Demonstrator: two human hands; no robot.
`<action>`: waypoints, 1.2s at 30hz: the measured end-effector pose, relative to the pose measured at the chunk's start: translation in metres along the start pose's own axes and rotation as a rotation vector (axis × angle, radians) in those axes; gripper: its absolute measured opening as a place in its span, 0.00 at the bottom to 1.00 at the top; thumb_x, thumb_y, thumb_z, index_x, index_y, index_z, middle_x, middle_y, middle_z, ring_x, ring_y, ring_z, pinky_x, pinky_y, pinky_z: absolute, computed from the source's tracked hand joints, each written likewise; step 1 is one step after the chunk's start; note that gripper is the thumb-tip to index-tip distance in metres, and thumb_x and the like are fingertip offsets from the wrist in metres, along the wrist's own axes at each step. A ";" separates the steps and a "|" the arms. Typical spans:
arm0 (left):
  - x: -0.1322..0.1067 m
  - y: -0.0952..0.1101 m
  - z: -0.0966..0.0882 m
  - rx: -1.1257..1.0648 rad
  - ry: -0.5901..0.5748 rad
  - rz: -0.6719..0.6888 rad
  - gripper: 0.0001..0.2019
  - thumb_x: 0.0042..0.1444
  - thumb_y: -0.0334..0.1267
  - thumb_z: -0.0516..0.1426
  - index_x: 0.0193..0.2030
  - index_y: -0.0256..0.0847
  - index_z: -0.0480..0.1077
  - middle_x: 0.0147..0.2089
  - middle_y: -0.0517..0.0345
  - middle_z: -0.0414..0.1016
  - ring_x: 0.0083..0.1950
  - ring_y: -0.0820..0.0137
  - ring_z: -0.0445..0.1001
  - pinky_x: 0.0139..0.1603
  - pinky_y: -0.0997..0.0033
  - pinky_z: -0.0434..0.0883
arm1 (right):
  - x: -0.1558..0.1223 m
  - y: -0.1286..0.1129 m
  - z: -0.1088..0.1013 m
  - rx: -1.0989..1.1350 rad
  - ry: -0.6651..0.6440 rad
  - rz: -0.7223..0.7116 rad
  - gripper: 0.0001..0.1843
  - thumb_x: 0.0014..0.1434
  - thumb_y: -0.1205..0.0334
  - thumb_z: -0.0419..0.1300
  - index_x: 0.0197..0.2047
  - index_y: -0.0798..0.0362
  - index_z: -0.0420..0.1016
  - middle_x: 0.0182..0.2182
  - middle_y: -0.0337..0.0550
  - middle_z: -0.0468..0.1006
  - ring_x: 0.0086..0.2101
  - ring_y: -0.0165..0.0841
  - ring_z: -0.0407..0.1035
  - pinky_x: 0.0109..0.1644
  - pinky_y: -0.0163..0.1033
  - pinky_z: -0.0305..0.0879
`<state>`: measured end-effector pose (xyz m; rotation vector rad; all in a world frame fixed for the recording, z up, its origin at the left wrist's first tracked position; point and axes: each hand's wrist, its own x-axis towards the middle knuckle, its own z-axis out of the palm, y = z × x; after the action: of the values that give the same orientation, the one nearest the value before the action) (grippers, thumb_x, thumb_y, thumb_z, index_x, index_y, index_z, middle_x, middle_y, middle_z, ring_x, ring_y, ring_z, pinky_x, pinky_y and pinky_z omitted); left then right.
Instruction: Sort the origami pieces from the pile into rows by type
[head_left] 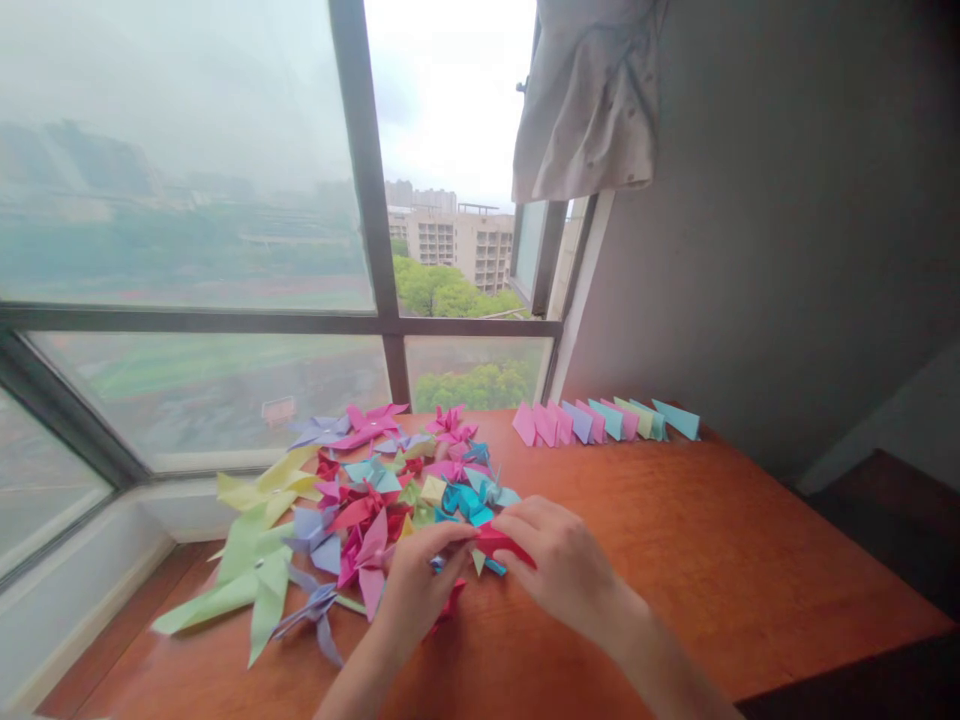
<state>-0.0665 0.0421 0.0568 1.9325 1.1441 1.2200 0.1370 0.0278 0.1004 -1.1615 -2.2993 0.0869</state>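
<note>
Both of my hands meet over the near middle of the wooden table (675, 540). My left hand (416, 590) and my right hand (559, 565) pinch a small folded red paper piece (499, 545) between their fingertips. The fingers of both hands are closed on it. Just beyond and to the left of my hands lies a pile of folded paper pinwheels (360, 500) in pink, blue, purple, red and yellow. Two large light green pinwheels (255, 570) lie at the pile's left edge.
A row of folded paper triangles (600, 420) in pink, purple, teal and green stands at the table's back, near the grey wall (787, 200). A large window (225, 250) runs along the far and left sides. A cloth (592, 100) hangs at the window's upper right.
</note>
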 end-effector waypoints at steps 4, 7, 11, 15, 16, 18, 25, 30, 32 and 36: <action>-0.001 -0.001 0.002 -0.007 -0.025 0.017 0.06 0.56 0.36 0.60 0.36 0.43 0.80 0.32 0.57 0.83 0.32 0.67 0.80 0.36 0.72 0.76 | 0.009 -0.005 0.014 -0.127 -0.068 -0.046 0.04 0.63 0.63 0.59 0.36 0.50 0.74 0.32 0.40 0.77 0.35 0.33 0.71 0.37 0.35 0.63; -0.001 -0.001 0.000 -0.041 -0.012 -0.039 0.07 0.55 0.36 0.60 0.37 0.43 0.80 0.34 0.55 0.84 0.34 0.65 0.81 0.37 0.72 0.77 | 0.007 0.004 0.015 -0.154 -0.064 -0.046 0.06 0.64 0.62 0.58 0.35 0.49 0.75 0.32 0.39 0.77 0.34 0.32 0.70 0.34 0.34 0.60; 0.000 -0.002 -0.004 -0.178 0.032 -0.163 0.08 0.54 0.38 0.60 0.37 0.40 0.80 0.33 0.54 0.83 0.31 0.65 0.81 0.33 0.72 0.77 | -0.004 0.023 0.007 -0.137 -0.073 0.006 0.06 0.62 0.68 0.59 0.35 0.49 0.76 0.32 0.39 0.77 0.35 0.31 0.71 0.36 0.33 0.60; 0.002 -0.002 -0.006 -0.307 0.063 -0.254 0.10 0.51 0.41 0.62 0.37 0.39 0.80 0.31 0.54 0.83 0.30 0.65 0.80 0.30 0.73 0.77 | -0.020 0.047 -0.002 -0.056 -0.054 0.048 0.07 0.63 0.66 0.58 0.37 0.48 0.77 0.33 0.38 0.78 0.35 0.31 0.71 0.37 0.33 0.62; 0.003 -0.002 -0.006 -0.320 0.072 -0.266 0.10 0.50 0.41 0.63 0.37 0.39 0.80 0.30 0.54 0.83 0.30 0.65 0.80 0.30 0.73 0.77 | -0.023 0.052 -0.003 -0.022 -0.044 0.055 0.08 0.63 0.65 0.57 0.37 0.48 0.77 0.33 0.39 0.78 0.35 0.31 0.71 0.37 0.33 0.63; 0.004 -0.001 -0.005 -0.344 0.082 -0.291 0.11 0.49 0.43 0.64 0.36 0.39 0.80 0.29 0.54 0.82 0.29 0.65 0.80 0.29 0.73 0.77 | -0.029 0.060 -0.006 0.060 -0.029 0.073 0.10 0.65 0.62 0.55 0.37 0.48 0.78 0.33 0.40 0.79 0.35 0.31 0.72 0.38 0.33 0.64; 0.004 0.005 -0.004 -0.395 0.102 -0.365 0.16 0.49 0.49 0.65 0.39 0.39 0.79 0.32 0.53 0.83 0.30 0.65 0.80 0.28 0.73 0.77 | -0.046 0.092 -0.018 0.256 0.041 0.190 0.14 0.67 0.57 0.52 0.38 0.48 0.79 0.33 0.43 0.79 0.33 0.32 0.72 0.38 0.35 0.67; 0.005 0.009 -0.003 -0.360 0.111 -0.389 0.19 0.48 0.54 0.65 0.38 0.39 0.79 0.31 0.52 0.83 0.31 0.64 0.80 0.28 0.73 0.77 | -0.071 0.178 -0.050 0.179 0.310 0.519 0.15 0.59 0.49 0.58 0.38 0.51 0.78 0.35 0.47 0.80 0.34 0.37 0.73 0.39 0.40 0.69; 0.005 0.008 -0.002 -0.352 0.099 -0.407 0.20 0.47 0.55 0.65 0.37 0.39 0.80 0.30 0.52 0.83 0.31 0.63 0.81 0.29 0.73 0.78 | -0.079 0.224 -0.069 0.123 0.427 0.680 0.18 0.56 0.47 0.60 0.39 0.53 0.78 0.35 0.48 0.81 0.34 0.39 0.74 0.39 0.41 0.69; 0.000 0.002 0.001 -0.336 0.063 -0.424 0.18 0.49 0.53 0.65 0.38 0.40 0.80 0.33 0.52 0.83 0.33 0.62 0.81 0.33 0.71 0.79 | -0.080 0.310 -0.100 -0.082 0.537 0.877 0.17 0.53 0.48 0.59 0.33 0.55 0.77 0.30 0.50 0.80 0.31 0.39 0.73 0.36 0.40 0.66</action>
<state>-0.0650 0.0412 0.0585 1.3303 1.2135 1.1545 0.4492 0.1414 0.0570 -1.8825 -1.2307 -0.0004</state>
